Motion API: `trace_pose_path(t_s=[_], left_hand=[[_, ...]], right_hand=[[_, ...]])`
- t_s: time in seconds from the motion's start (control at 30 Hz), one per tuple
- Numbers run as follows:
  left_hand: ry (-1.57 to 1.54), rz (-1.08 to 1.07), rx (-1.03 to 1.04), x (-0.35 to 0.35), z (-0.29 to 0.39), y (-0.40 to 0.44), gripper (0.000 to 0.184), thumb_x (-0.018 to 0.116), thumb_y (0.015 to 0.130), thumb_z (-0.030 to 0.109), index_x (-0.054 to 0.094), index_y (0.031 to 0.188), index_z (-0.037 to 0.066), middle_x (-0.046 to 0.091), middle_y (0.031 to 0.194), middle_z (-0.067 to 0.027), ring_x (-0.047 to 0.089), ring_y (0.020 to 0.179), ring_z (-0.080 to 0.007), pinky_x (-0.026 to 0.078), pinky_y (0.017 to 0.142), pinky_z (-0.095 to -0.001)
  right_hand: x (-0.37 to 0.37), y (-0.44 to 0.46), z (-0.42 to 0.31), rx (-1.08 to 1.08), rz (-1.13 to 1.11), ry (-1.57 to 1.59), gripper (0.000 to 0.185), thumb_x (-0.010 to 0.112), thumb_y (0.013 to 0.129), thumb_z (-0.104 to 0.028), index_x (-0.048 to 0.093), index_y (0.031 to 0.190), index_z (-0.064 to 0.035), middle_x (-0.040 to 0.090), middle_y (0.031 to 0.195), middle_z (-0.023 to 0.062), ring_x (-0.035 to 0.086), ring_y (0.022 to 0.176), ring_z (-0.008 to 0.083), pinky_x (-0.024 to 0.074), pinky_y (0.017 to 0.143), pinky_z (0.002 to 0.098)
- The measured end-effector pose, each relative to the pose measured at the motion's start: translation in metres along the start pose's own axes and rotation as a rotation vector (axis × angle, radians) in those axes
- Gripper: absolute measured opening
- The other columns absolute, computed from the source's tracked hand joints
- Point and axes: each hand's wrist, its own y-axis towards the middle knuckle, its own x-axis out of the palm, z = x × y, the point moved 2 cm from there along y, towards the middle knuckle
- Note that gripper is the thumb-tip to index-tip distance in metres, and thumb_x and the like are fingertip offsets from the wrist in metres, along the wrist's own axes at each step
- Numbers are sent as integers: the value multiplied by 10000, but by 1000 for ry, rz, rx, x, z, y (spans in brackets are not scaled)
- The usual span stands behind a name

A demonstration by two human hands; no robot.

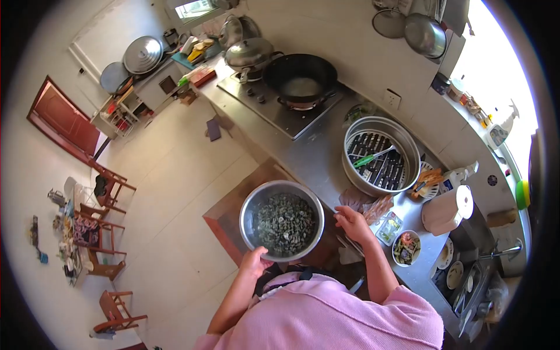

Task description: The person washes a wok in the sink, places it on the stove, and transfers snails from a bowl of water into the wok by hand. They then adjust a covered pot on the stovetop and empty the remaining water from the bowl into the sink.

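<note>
A steel bowl (247, 224) full of small dark green pieces, perhaps snails or leaves, is held in front of my body. My left hand (255, 261) grips its near left rim. To the right of the bowl, apart from it, my right hand (351, 221) is raised over the counter edge with fingers partly spread and nothing visible in them. A large round steamer pot (411, 184) with a green-handled tool (364, 160) lying inside stands on the counter beyond my right hand. Close to that hand are plastic bags (379, 208) and a clear container (389, 228).
A black wok (300, 79) sits on the stove, beside a lidded steel pot (249, 53). Rightward are a small bowl of food (406, 248), a paper roll (440, 211) and a sink with dishes (455, 274). Wooden chairs (111, 186) stand on the floor at the left.
</note>
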Motion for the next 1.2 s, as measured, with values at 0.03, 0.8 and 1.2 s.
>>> trace_pose_path(t_s=[0.03,0.8,1.2], left_hand=[[24,-16,-46,12,13,17,274,572,706,122,542,973,67,603,851,-100,582,732,-244,473,643,-382],[798,-699,-525,180,189,336,466,502,853,338,468,1145,-25,608,1025,-156,615,879,-283,489,779,-428],[927,-239,538,363,517,468,280,496,845,222,555,1059,51,615,860,-130,600,724,-200,500,565,-329]], right_hand=[[-5,5,-13,-19,32,5,302,514,893,-125,491,1156,21,620,924,84,594,748,131,481,692,253],[-32,273,-84,-73,532,316,391,511,897,-191,436,1234,-8,600,1026,99,599,770,128,473,645,247],[-57,438,-87,236,1005,150,429,546,839,-316,442,1071,29,564,1023,292,539,979,434,433,837,465]])
